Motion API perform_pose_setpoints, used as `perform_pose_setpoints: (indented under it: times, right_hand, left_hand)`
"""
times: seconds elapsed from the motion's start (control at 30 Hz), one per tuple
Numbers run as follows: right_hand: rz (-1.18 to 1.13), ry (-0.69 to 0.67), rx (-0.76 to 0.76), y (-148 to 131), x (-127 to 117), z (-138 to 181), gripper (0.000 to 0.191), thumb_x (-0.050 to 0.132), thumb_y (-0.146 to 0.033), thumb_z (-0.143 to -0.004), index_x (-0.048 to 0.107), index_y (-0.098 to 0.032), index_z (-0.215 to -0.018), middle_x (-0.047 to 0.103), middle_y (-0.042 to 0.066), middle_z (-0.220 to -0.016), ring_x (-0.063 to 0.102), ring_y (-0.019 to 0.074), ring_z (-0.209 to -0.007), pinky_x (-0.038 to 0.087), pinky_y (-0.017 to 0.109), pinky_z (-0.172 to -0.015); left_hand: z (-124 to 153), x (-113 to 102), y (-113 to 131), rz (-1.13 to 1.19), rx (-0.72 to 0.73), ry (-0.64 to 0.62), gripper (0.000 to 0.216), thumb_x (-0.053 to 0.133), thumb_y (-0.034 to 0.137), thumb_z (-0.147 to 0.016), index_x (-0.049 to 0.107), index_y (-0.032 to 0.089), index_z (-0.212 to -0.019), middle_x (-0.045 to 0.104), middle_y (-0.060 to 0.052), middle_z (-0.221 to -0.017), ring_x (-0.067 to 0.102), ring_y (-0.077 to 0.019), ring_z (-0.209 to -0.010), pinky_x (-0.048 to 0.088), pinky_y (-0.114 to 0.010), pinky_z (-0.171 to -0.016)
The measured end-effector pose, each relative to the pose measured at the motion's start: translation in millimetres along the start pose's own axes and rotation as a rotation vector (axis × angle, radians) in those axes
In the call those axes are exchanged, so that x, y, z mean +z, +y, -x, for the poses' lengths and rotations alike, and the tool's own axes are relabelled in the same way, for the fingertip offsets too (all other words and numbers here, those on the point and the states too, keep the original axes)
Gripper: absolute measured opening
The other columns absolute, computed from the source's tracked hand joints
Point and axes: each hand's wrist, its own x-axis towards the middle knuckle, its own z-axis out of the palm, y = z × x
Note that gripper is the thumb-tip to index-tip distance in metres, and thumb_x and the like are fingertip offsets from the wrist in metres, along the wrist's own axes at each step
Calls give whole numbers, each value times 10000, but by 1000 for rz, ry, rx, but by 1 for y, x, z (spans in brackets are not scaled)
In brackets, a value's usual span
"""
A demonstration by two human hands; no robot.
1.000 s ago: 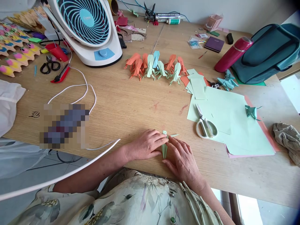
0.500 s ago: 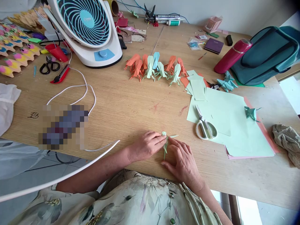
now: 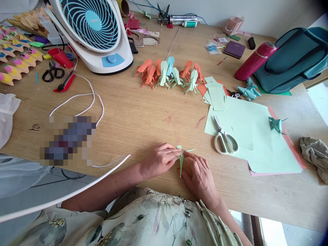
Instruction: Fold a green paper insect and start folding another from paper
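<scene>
A small pale green folded paper figure (image 3: 181, 160) with thin pointed strips lies at the table's near edge, between my hands. My left hand (image 3: 162, 159) grips its upper part, fingers pressed together on the paper. From the other side, the bent fingers of my right hand (image 3: 198, 172) close on the figure, with the thumb near its lower strip. Fingers cover part of the folds. To the right, white-handled scissors (image 3: 225, 141) rest partly on pale green paper sheets (image 3: 271, 157).
Orange, green and blue folded paper figures (image 3: 164, 73) stand in a row further back. A white fan (image 3: 112, 61) is at the back left. A red flask (image 3: 256, 61) leans by a teal bag (image 3: 289, 65). A white cable (image 3: 77, 191) crosses over my left forearm.
The lower strip of the paper figure now hangs straighter and shows more fully. My right thumb has shifted slightly inward; my left hand is nearly still.
</scene>
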Motion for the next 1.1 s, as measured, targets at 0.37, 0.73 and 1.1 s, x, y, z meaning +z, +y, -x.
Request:
perform_pose_setpoints:
  times: [0.37,0.73,1.1]
  right_hand:
    - [-1,163,6,-1,12,-2,182,536,-37,-926,563,-202,-997,707,134,-1194,669,242,-1054,516,428,-903]
    - [96,79,-83,0,7,3,212,531,-35,-916,660,-174,-1010,691,139,-1246,650,259,-1102,507,435,-937]
    - [86,39,-50,-2,7,3,244,513,-15,-900,635,-162,-1052,680,149,-1259,650,252,-1103,484,456,-974]
  left_hand:
    - [4,-1,-1,-108,107,-50,282,531,172,-965,664,131,-1210,720,-94,-1214,625,-208,-1093,547,-371,-929]
    - [11,-8,0,-270,186,-255,377,456,176,-1005,548,120,-1366,595,-111,-1403,546,-223,-1240,465,-377,-1041]
    - [0,-15,-5,-283,287,-279,294,450,150,-996,616,134,-1239,633,-110,-1324,580,-231,-1197,480,-377,-1015]
